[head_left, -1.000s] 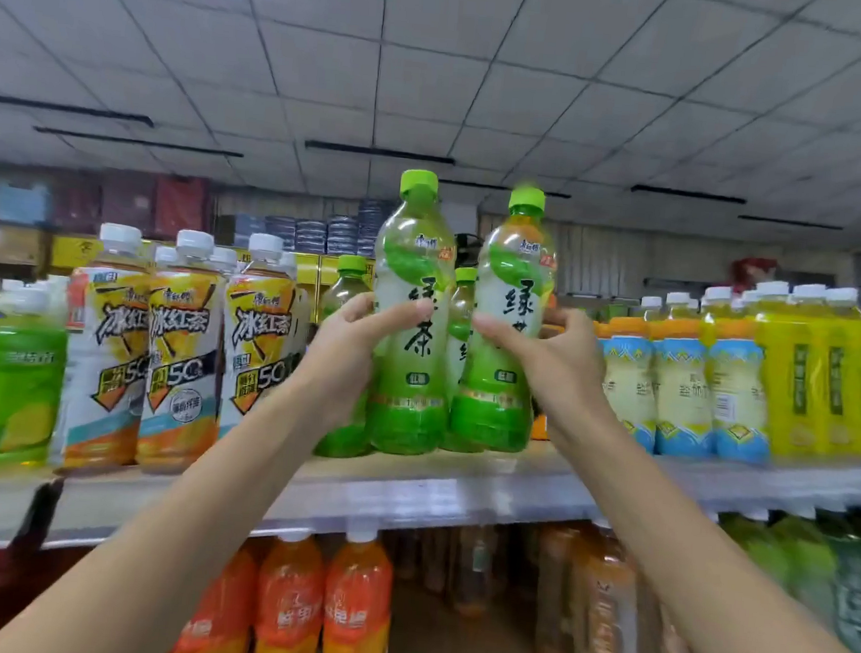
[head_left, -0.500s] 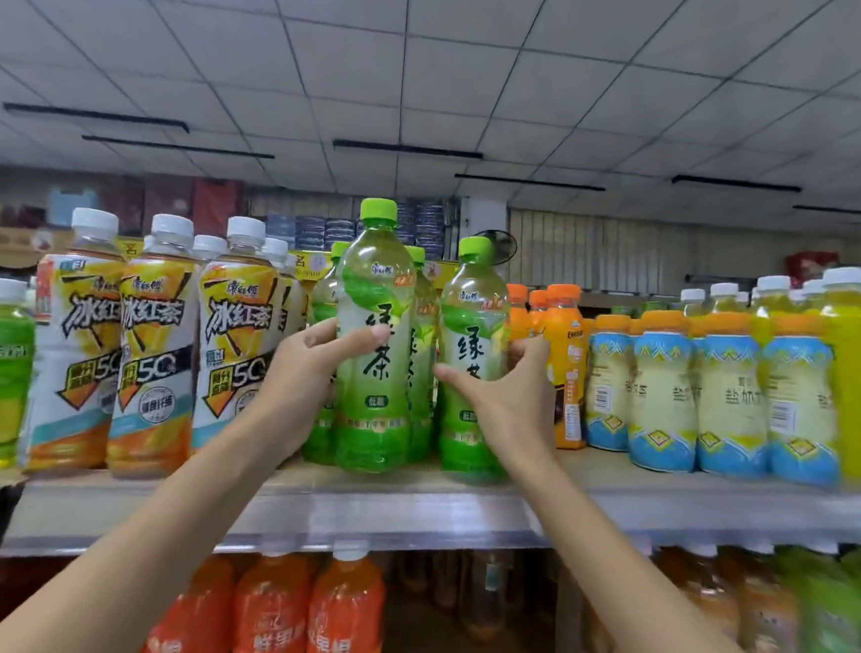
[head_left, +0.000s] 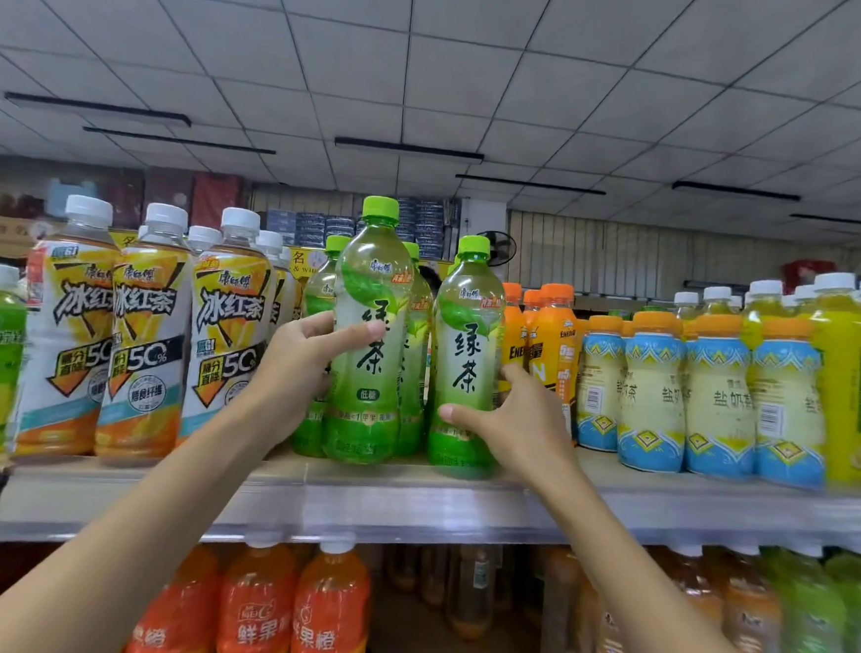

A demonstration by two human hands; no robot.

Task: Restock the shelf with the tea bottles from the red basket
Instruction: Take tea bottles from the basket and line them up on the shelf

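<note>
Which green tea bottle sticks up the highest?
The green tea bottle in the left hand: its green cap rises above the right hand's bottle and the ones behind.

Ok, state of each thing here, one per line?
left hand: wrapped around the left green tea bottle
left green tea bottle: upright, capped, base at the shelf front, held
right hand: grip on the right green tea bottle, low on its side
right green tea bottle: upright, capped, standing on the shelf, held
shelf: stocked with upright bottles
</note>
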